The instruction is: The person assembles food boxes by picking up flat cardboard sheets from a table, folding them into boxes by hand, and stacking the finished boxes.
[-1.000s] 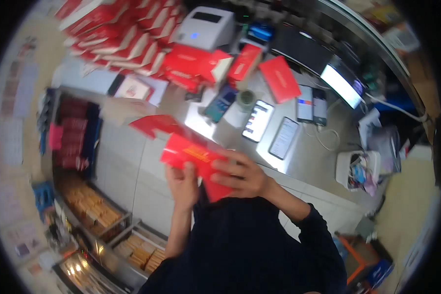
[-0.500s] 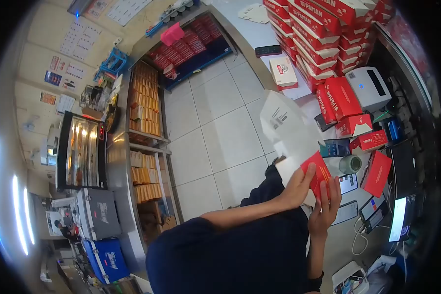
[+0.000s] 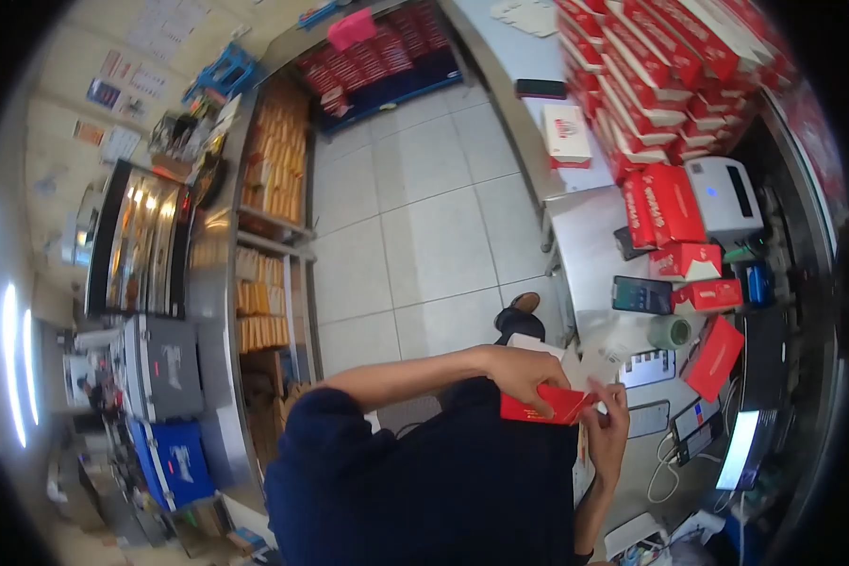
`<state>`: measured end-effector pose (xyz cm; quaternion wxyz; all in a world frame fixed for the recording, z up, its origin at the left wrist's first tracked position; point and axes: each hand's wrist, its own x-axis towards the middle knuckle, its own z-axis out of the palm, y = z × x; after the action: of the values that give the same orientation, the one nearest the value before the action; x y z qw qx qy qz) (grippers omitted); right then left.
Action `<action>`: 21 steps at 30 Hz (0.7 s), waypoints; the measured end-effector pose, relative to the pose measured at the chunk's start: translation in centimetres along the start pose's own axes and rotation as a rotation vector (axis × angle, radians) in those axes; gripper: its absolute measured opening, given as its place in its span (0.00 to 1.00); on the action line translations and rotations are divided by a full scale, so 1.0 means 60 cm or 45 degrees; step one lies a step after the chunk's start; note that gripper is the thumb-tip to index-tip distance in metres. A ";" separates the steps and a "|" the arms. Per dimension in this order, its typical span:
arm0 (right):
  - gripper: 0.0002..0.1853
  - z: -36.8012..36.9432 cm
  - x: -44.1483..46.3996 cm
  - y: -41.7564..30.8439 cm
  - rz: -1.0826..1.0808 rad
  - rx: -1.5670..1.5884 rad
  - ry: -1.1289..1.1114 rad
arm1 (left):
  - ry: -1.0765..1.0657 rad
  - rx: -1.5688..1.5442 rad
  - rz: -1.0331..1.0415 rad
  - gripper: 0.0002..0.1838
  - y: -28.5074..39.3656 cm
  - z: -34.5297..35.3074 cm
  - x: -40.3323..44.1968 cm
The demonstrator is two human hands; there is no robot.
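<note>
A red-and-white cardboard food box (image 3: 558, 406), partly folded, is held close to the front of my body. My left hand (image 3: 519, 371) grips its red side, with the thumb lying across the panel. At the box's right end, my right hand (image 3: 609, 415) pinches a red corner flap between its fingers. White inner board (image 3: 538, 345) shows beyond my left hand; the rest of the box is hidden by my hands and sleeve. A phone with a lit screen (image 3: 648, 368) and a greenish glass jar (image 3: 668, 331) stand on the metal table (image 3: 590, 231) near my right hand.
Stacked red boxes (image 3: 632, 85) rise at the table's far right, beside a white printer (image 3: 724, 198). More phones, cables and a lit screen (image 3: 740, 451) lie to the right. Across the tiled floor (image 3: 415, 226), shelves hold yellow packets (image 3: 278, 141); a glass warming cabinet (image 3: 141, 241) stands left.
The box has moved down and left, closer to my body, and its large white panel is no longer raised. My left hand now lies over it, and my right hand has shifted to its corner.
</note>
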<state>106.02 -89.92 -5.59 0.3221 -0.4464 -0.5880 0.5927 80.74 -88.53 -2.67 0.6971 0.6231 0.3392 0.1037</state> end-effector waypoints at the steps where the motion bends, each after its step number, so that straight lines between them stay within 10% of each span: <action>1: 0.19 0.002 -0.002 -0.006 -0.142 -0.172 -0.143 | 0.044 -0.001 0.039 0.12 -0.011 0.012 -0.001; 8: 0.14 0.050 0.014 -0.016 -0.210 -0.511 0.300 | 0.074 -0.144 0.088 0.24 -0.089 0.036 0.010; 12: 0.12 0.031 0.021 -0.020 -0.155 -0.589 -0.395 | -0.060 -0.150 0.045 0.25 -0.100 0.034 0.011; 15: 0.15 -0.019 0.043 -0.010 -0.218 0.119 -0.906 | -0.175 0.072 0.105 0.27 -0.029 -0.005 -0.006; 18: 0.28 -0.038 0.038 0.044 0.070 0.254 0.104 | 0.054 0.287 0.702 0.26 -0.005 -0.021 -0.018; 21: 0.35 -0.074 0.049 0.003 0.017 0.169 0.291 | -0.214 0.504 0.260 0.29 0.062 -0.056 -0.021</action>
<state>108.91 -85.46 -5.78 0.4117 -0.4926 -0.5041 0.5776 78.80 -85.83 1.31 0.5729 0.7852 0.2290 0.0530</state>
